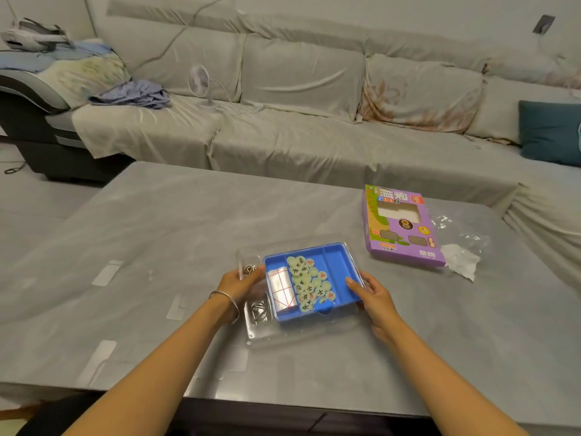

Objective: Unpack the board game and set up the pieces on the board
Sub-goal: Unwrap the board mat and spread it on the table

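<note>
Both hands hold the blue three-compartment plastic tray [339, 265] at lower centre of the frame.
The left hand [242, 284] grips its left edge, the right hand [374, 294] its right rim. The folded red-lined paper board [281, 289] lies in the left compartment with its long axis pointing up-frame. It is nearest the left hand, and the pale round game pieces [309, 281] lie beside it.

Grey table [157, 215]; covered sofa [298, 99] behind.
</note>
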Demonstrator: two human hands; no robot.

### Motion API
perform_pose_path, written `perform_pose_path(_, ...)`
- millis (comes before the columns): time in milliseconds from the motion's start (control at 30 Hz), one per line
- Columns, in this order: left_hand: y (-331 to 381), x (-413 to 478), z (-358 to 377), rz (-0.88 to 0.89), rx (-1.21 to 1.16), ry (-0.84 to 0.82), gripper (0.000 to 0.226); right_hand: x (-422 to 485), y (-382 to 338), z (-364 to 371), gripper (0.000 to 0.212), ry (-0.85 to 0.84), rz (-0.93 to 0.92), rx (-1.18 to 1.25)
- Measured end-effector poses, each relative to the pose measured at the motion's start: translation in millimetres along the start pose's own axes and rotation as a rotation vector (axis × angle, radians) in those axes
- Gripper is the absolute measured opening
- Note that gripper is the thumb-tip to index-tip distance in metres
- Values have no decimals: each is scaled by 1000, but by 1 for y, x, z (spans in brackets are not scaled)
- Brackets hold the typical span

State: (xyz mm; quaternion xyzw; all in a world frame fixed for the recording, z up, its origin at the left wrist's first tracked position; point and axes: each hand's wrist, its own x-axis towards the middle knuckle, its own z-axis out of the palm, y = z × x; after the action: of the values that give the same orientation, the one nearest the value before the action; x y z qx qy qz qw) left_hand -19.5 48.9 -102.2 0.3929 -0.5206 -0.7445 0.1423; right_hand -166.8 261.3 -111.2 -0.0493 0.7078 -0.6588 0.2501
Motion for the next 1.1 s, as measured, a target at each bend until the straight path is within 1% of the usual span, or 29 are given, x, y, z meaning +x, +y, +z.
perform_pose_path(67,-1,2,-6,-27,-2,-31,33,0,-1,-2,39,-30,19,-47)
perform_pose_path(167,-3,2,-11,-77,-62,-65,30,0,0,-5,38,-52,25,-103)
perform_pose_path(300,-7,3,-13,-21,-75,-21,22,2,6,-5,43,7,19,-22)
perform_pose_path(367,-10,6,-16,-16,-77,8,21,3,8,-4,47,61,32,-42)
perform_pose_path(433,-12,8,-17,-22,-87,27,25,5,8,1,53,115,-8,-202)
perform_pose_path(500,-10,6,-17,-45,-119,28,28,3,5,13,57,159,-184,-474)
perform_pose_path(533,-9,5,-16,-62,-146,26,29,0,1,24,56,143,-304,-558)
perform_pose_path(567,-8,4,-16,-78,-181,23,31,-5,-3,37,51,77,-411,-592)
perform_pose_path(633,-7,4,-16,-90,-231,21,33,-18,-11,70,39,-142,-547,-643)
perform_pose_path(667,-7,3,-16,-89,-246,25,34,-23,-15,87,36,-239,-608,-712)
perform_pose_path(733,-9,3,-18,-77,-281,26,35,-29,-17,117,34,-363,-716,-880)
perform_pose_path(767,-9,3,-19,-69,-301,20,35,-29,-18,129,34,-394,-736,-952)
perform_pose_path(867,-12,2,-20,-46,-303,17,31,-25,-20,151,35,-403,-755,-1138)
perform_pose_path(933,-12,3,-21,-35,-302,21,31,-23,-23,159,36,-383,-754,-1185)
perform_pose_path(1000,-11,5,-22,-33,-287,16,36,-22,-25,165,35,-364,-717,-1179)
perform_pose_path(1100,-10,7,-22,-33,-268,-35,41,-19,-26,171,27,-278,-594,-1018)
